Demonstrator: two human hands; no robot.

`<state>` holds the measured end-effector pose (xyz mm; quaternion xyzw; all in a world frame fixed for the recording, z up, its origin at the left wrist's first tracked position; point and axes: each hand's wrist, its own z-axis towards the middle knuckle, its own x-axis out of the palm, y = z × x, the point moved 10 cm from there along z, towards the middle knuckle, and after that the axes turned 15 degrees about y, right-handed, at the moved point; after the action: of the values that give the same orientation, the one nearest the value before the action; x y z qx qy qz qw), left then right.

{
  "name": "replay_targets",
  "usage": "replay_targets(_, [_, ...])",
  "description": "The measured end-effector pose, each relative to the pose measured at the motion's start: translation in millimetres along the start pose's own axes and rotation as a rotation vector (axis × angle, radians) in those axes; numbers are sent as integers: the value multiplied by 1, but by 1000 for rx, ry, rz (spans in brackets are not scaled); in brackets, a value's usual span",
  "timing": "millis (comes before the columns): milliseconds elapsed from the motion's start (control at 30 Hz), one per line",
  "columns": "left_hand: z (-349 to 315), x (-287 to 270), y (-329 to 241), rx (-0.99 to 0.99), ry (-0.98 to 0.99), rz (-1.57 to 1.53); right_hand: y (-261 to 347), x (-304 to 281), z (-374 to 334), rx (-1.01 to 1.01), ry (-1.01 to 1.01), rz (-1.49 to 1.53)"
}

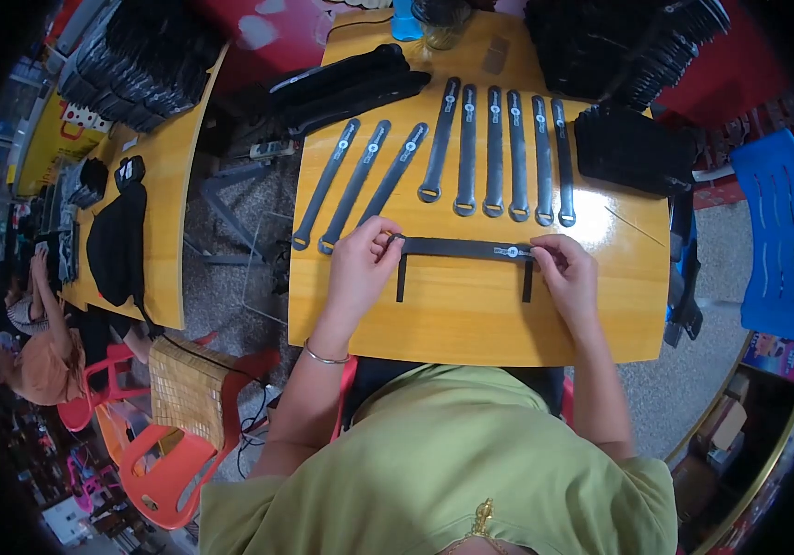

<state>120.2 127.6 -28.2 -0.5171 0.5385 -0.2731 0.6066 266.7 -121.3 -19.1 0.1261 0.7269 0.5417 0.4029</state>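
Near the front of the yellow table [471,333], a black strap [457,247] with pale print near its right end is held level between my hands. My left hand [366,264] pinches its left end. Thumb and fingers of my right hand [567,276] close on the right end. Below the strap, two short black strips [401,279] run toward me, one near each hand. Beyond my hands, several similar straps [493,153] with slotted lower ends lie side by side. To their left, three more straps [353,188] lie slanted.
Black bundles [351,88] lie at the back left of the table, and a black stack [636,150] at the right. A thin stick [635,225] rests near the right edge. Left stands a second table [161,250] with black goods; other people [50,361] sit beyond it.
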Motion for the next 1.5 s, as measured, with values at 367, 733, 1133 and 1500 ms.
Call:
replay_targets(367, [0,0,-15,30,-50,242,-2,1,-1,50,-40,17])
replay_targets(733, [0,0,-12,29,-57,255,-2,2,-1,63,-47,-29])
replay_targets(1133, [-3,2,-26,61,-77,371,-1,3,-1,41,-62,-90])
replay_targets(1500, [-3,5,-26,64,-85,409,1,2,-1,25,-94,-129])
